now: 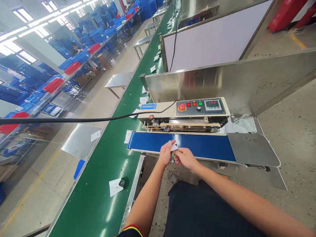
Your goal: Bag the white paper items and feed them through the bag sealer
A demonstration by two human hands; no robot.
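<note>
My left hand [166, 153] and my right hand [185, 158] meet over the near edge of a blue conveyor belt [204, 146]. Between them they pinch a small white pouch [174, 147], its upper part showing above the fingers. Something small and greenish shows below it, partly hidden by the fingers; I cannot tell what it is. Behind the belt stands a band sealing machine [160, 110] with a lit red display, coloured buttons and a drive band along its front. The right hand's fingertips are partly covered by the pouch.
A long green conveyor [93, 194] runs along the left, bearing several white pouches, one pouch [116, 187] nearby. A metal end plate [254, 149] extends the blue belt rightward. A black cable [74, 120] crosses in front at left. A steel panel [222, 82] stands behind the machine.
</note>
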